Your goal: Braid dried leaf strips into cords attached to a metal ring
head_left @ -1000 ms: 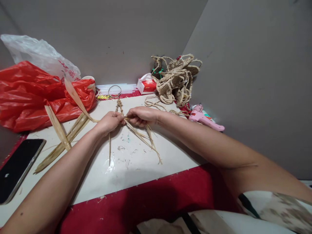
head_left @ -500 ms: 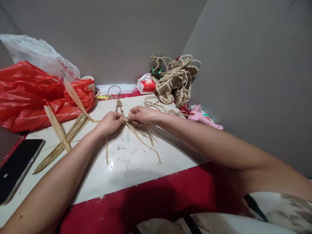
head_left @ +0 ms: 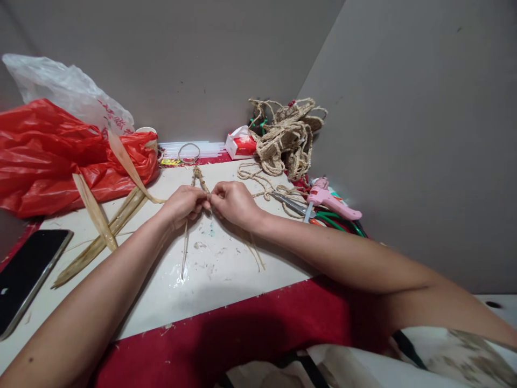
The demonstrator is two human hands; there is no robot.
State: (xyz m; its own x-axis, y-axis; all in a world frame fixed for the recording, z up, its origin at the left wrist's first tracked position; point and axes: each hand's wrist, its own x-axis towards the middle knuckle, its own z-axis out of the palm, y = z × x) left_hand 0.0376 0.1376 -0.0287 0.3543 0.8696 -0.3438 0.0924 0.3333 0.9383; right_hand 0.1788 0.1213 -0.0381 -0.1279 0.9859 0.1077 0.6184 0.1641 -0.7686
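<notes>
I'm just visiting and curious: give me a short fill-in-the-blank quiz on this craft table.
1. ____ hands pinch the straw braid: the left hand and right hand.
2. The glue gun beside the scissors is ____.
3. The phone lies by the person's ____ forearm.
4. The plastic bag that the dried leaf strips lean on is ____.
Missing words: Two; pink; left; red.
</notes>
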